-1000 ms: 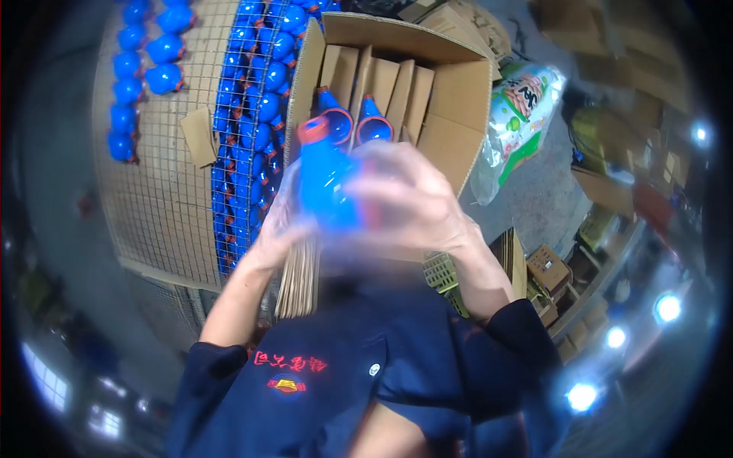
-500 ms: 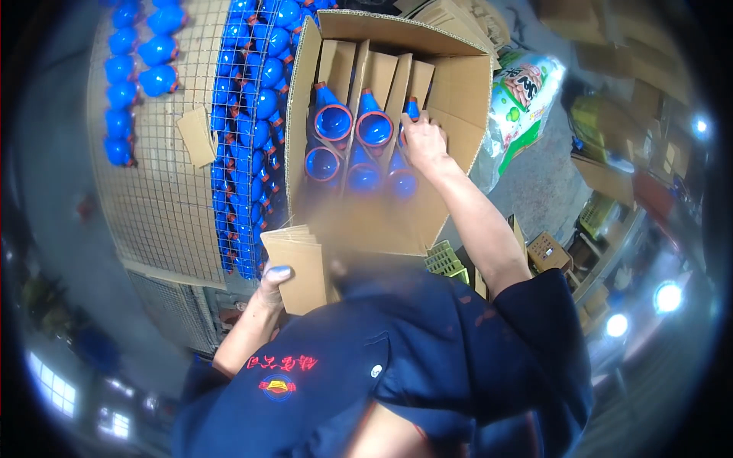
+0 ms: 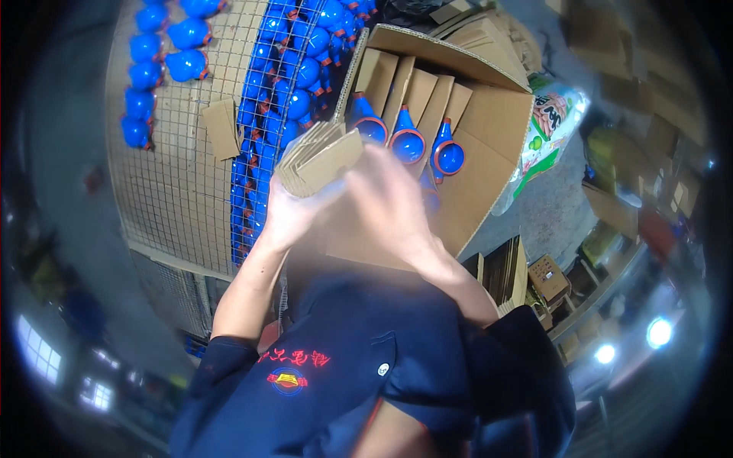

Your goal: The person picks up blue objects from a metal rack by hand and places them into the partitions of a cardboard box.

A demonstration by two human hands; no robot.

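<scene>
My left hand (image 3: 294, 214) grips a stack of folded cardboard pieces (image 3: 324, 160), raised over the near left side of an open cardboard box (image 3: 492, 145). My right hand (image 3: 389, 202) is beside the stack, close to its right edge; motion smears its fingers, so their grip cannot be made out. Inside the box, blue flask-shaped pieces (image 3: 407, 145) with round red-rimmed mouths and red tips lie in a row. Upright cardboard dividers (image 3: 426, 103) stand between them. My hands and the stack hide the near left part of the box.
Left of the box, a wire mesh rack (image 3: 183, 153) holds many more blue pieces (image 3: 301, 72), and a flat cardboard piece (image 3: 221, 130) lies on it. A green and white printed bag (image 3: 553, 114) sits right of the box. Cardboard sheets (image 3: 485, 42) are piled behind it.
My right hand has left the blue piece at the right of the row and come back to the stack. My left hand has lifted the stack up over the box. The view has shifted.
</scene>
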